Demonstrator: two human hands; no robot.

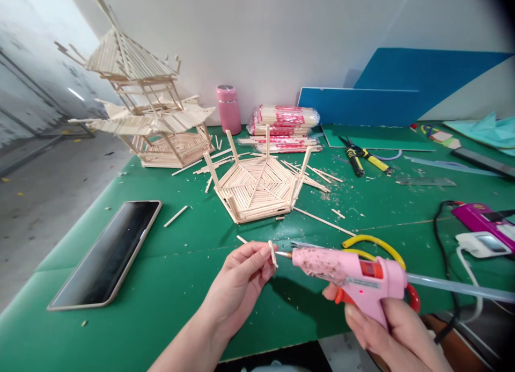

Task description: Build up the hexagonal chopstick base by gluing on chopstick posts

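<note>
Between the thumb and fingers of my left hand is a short wooden stick, held roughly upright. My right hand grips a pink hot glue gun, a finger at its orange trigger. The metal nozzle meets or nearly meets the stick; I cannot tell if they touch. A clear glue stick sticks out of the gun's back. Beyond my hands stands a hexagonal stick base with several upright posts at its corners. Yellow-handled pliers or cutters lie partly hidden behind the gun.
A stick pagoda model stands at the back left, near a pink flask and wrapped stick bundles. A phone lies at left. Black-and-yellow pliers, loose sticks and a purple power strip are on the green table.
</note>
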